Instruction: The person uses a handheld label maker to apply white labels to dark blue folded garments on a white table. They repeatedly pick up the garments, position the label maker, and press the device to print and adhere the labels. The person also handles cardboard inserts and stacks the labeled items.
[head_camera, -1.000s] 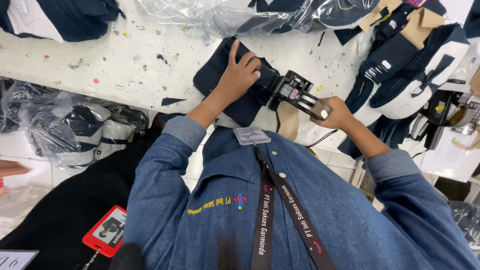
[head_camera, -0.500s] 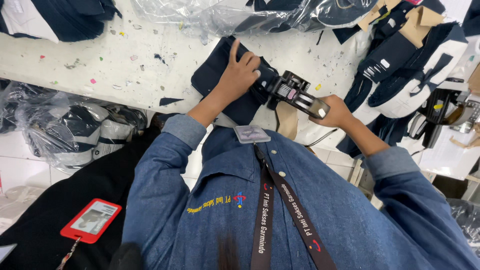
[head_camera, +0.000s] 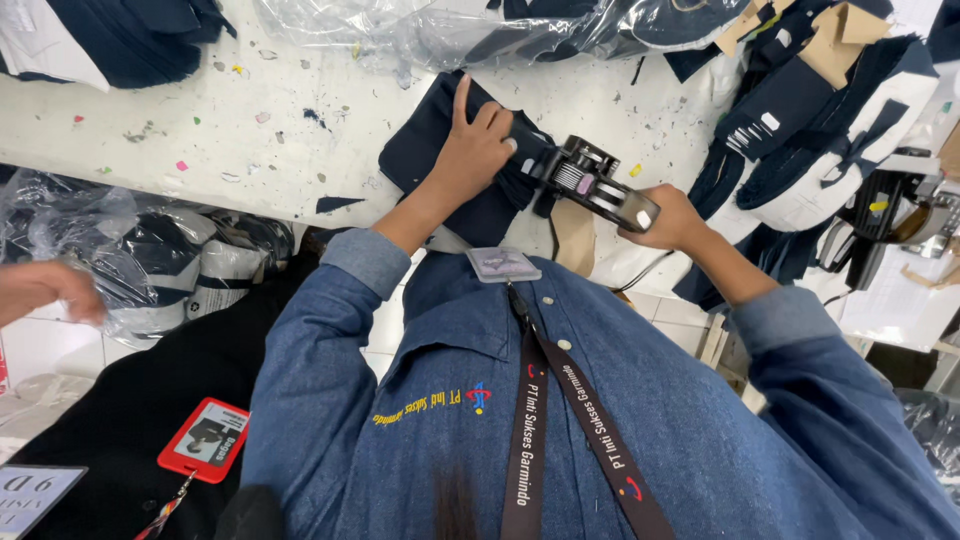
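1. Head view, the work: we see a folded navy cloth (head_camera: 420, 150) lying on the white table (head_camera: 150, 120) at its near edge, with one corner hanging slightly over that edge towards the body.
2. The left hand (head_camera: 478, 150) lies palm-down on the cloth. Its fingers (head_camera: 462, 100) are loosely spread, the forefinger stretched towards the far edge and the others bent over the cloth's right-hand side.
3. The right hand (head_camera: 672, 218) holds a black tagging gun (head_camera: 595, 180) just off the near edge. Its fingers are wrapped round the grip, and the gun's front end touches the cloth beside the left fingertips. Whether a finger rests on the trigger we cannot tell.
4. Step in hand, as we judge it: the gun is being set against the cloth's right side while the left hand pins the fabric down.
5. A next move would call for a flat, steady left hand, fingertips kept away from the gun's front end, and the gun held square to the fabric.
6. Around it: clear plastic bags (head_camera: 450, 30) lie along the far edge, and navy-and-white garments (head_camera: 830, 130) are stacked at the right edge.
7. Bagged garments (head_camera: 150, 260) sit below the near edge on the left, where another person's hand (head_camera: 50, 290) shows.
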